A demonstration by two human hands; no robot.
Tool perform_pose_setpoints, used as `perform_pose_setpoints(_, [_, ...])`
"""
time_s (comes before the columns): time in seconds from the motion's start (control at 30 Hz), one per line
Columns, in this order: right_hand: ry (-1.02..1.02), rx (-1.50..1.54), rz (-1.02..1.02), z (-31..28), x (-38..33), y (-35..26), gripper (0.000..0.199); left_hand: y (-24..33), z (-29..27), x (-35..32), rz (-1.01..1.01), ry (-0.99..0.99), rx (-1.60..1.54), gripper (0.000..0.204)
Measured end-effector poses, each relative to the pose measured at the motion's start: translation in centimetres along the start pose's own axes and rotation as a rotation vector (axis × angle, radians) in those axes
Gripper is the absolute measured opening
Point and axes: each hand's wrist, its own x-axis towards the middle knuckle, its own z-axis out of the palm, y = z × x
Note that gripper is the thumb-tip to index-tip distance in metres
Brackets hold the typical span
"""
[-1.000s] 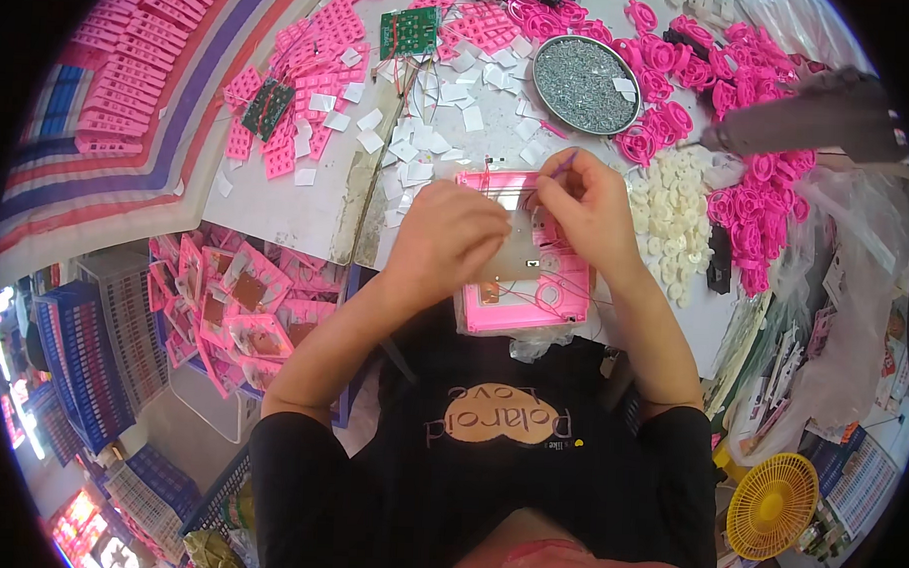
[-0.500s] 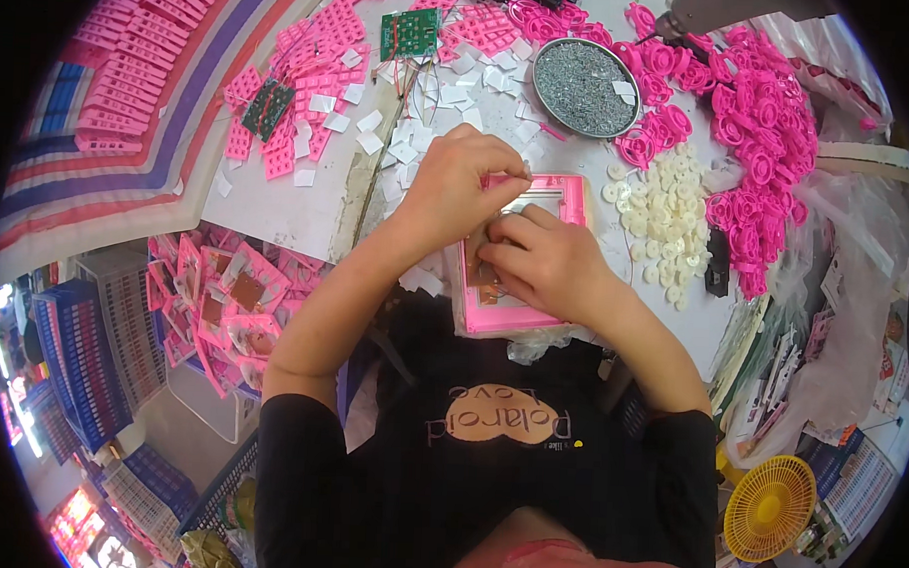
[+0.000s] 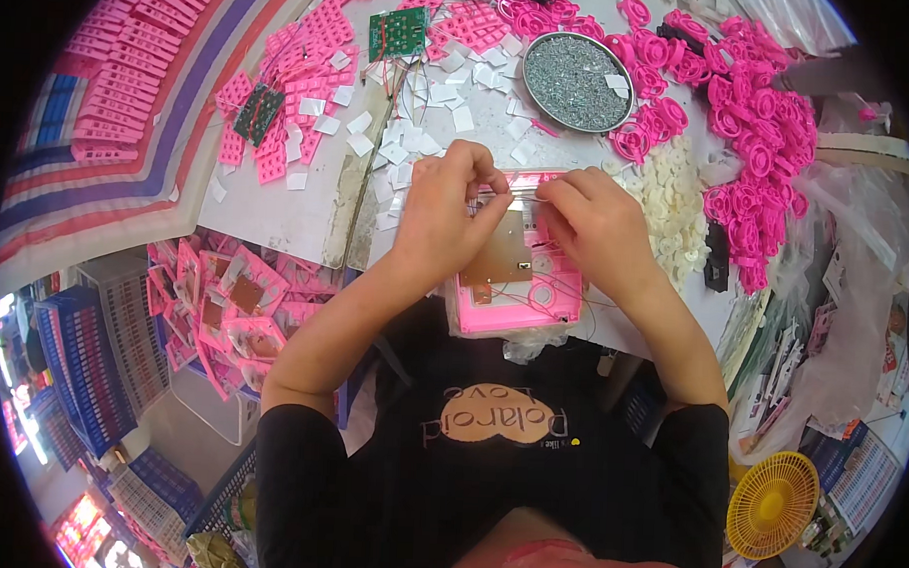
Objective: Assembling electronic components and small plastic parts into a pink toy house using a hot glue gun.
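- Far left: striped cloth (image 3: 185, 104) in red, purple and white, bearing stacked pink slotted strips (image 3: 110, 102).
- Near left: blue and white stacks (image 3: 76, 361), with rows of small marks, illegible at this size.
- Left, beside the worktop (image 3: 307, 209): heap of pink housings (image 3: 228, 316), some with brown boards inside.
- Far left of centre: dark green circuit board (image 3: 258, 115), tilted, lying on pink perforated pads (image 3: 318, 39); second, lighter green circuit board (image 3: 398, 32) to the right; scattered white squares (image 3: 410, 137), blank as far as visible.
- Centre: left hand (image 3: 452, 209), thumb and fingertips drawn together over the far left part of the pink case; cannot tell what, if anything, is pinched.
- Centre, near edge of the worktop: pink case (image 3: 513, 321), lying open between both hands, with brown board (image 3: 501, 254) and thin wires inside.
- Near centre: black shirt (image 3: 492, 496), with printed lettering upside down on a tan patch.
- Far centre: round dish (image 3: 525, 78), full of small metal parts (image 3: 577, 83).
- Right of centre: right hand (image 3: 602, 229), fingers curled at the far right part of the case; grasp hidden, cannot tell.
- Right: white discs (image 3: 672, 207), black block (image 3: 716, 258), heaped bright pink rings (image 3: 760, 139).
- Near right: yellow basket (image 3: 772, 505); printed sheets (image 3: 863, 474), text too small to read.
- Far right: crumpled clear plastic (image 3: 851, 258).
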Motion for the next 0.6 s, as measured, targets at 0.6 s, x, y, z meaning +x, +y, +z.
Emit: perform_pose_setpoints(0.6, [-0.096, -0.014, 0.210, 0.4, -3.3, -4.0, 0.011, 0.9, -0.1, 1.4, 0.517, -0.360, 0.571, 0.014])
